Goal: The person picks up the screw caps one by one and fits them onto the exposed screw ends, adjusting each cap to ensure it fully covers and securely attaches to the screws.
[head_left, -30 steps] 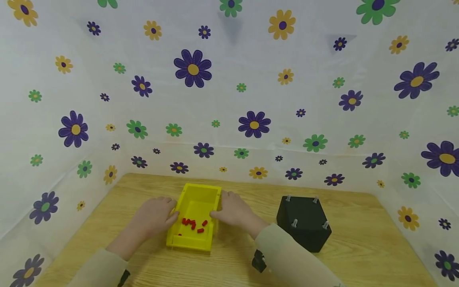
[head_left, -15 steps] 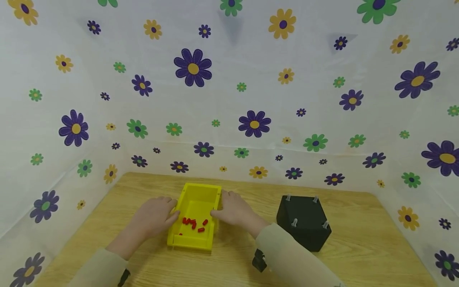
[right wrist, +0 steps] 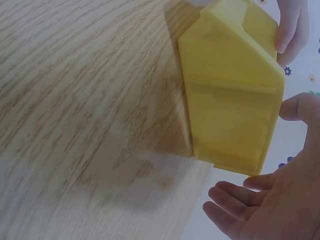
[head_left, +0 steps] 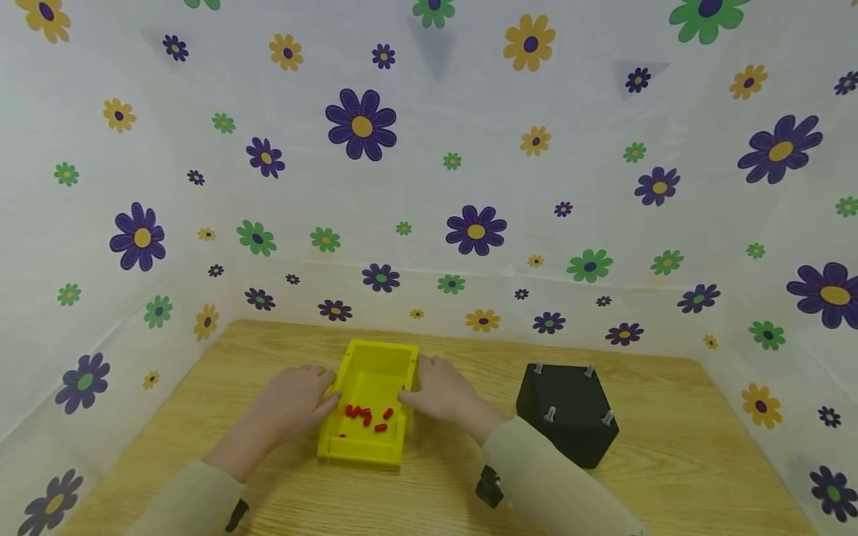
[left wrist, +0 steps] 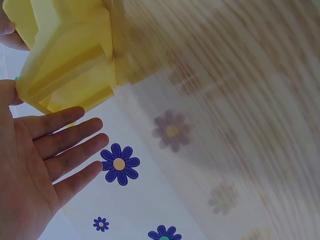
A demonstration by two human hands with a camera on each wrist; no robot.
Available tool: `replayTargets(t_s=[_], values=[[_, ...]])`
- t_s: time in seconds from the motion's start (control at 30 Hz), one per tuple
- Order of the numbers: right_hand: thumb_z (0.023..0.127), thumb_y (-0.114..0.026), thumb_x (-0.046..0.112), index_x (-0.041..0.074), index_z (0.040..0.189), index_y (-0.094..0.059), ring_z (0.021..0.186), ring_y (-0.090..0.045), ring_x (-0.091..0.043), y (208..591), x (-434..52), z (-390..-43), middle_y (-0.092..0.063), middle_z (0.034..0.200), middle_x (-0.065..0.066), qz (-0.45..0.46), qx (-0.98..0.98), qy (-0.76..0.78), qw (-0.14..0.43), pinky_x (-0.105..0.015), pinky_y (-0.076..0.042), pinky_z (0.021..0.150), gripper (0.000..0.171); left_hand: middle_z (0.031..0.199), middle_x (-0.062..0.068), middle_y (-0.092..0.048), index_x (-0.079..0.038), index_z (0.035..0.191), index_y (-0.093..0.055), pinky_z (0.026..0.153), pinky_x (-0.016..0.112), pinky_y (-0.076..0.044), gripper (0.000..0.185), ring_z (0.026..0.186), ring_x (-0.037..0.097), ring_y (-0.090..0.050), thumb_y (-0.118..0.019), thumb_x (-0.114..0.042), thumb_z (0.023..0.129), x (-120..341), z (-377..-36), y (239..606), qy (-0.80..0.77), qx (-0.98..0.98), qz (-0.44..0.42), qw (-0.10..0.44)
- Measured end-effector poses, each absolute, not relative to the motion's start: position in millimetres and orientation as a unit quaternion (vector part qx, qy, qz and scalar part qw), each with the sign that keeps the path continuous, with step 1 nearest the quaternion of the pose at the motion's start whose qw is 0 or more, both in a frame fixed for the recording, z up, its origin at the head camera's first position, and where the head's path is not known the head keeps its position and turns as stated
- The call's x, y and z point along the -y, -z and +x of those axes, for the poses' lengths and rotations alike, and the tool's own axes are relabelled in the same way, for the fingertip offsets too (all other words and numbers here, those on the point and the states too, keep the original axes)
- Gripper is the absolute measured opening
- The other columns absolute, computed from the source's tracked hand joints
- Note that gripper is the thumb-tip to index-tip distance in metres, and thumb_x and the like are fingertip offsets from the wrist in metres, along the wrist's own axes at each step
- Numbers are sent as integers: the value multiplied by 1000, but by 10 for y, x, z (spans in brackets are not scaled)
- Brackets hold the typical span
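A yellow open-topped bin [head_left: 362, 451] stands on the wooden table between both hands. Several small red cylindrical pieces [head_left: 367, 419] lie loose on its floor, toward the near end. My left hand [head_left: 295, 402] is at the bin's left side, thumb at the rim. In the left wrist view, that hand's fingers [left wrist: 70, 155] are spread and nearly straight, the index finger by the bin's edge. My right hand [head_left: 439, 393] flanks the other side, its thumb on the rim; its relaxed fingers [right wrist: 235, 200] reach past the bin's far corner in the right wrist view.
A black box [head_left: 570, 413] with upright clear pegs at its top corners sits to the right, beyond the right forearm. White flower-print sheeting [head_left: 429, 186] encloses the table [head_left: 657, 447] at the back and both sides.
The bin has shifted slightly to the right, both hands moving along with it. The red pieces inside have kept nearly the same layout. The black box stays in place.
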State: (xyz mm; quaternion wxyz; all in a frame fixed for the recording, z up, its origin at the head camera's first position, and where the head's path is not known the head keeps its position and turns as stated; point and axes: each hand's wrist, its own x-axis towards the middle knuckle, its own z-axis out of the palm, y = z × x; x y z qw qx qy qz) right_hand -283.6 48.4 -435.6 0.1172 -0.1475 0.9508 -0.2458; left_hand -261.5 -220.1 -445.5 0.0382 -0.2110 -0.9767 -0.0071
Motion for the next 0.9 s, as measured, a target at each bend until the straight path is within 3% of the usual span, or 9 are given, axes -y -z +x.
replayTargets(t_s=[0.23,0.47,0.9], values=[[99,-67,43,-1,161,-38,141,-52,-36,4338,-553,-2815,-50,157,-24,-146,-949,254,117,-55,-43,122,81,131,21,-72,1,132,-68,107,58,-54,46,121,41,-69,-59,-36,106,2147,-2635,4488,15,976,-213,37],[98,-66,44,-1,162,-36,150,-46,-39,4331,-612,-2794,-45,163,-24,-140,-950,252,119,-57,-40,124,83,130,20,-73,1,132,-69,106,57,-55,47,119,40,-70,-59,-37,106,2092,-2636,4498,21,976,-213,36],[98,-66,46,-1,160,-40,147,-48,-39,4351,-653,-2811,-48,160,-24,-144,-955,233,114,-57,-42,123,82,131,21,-73,1,133,-68,106,58,-55,48,120,40,-69,-60,-37,106,2047,-2603,4465,14,976,-214,30]])
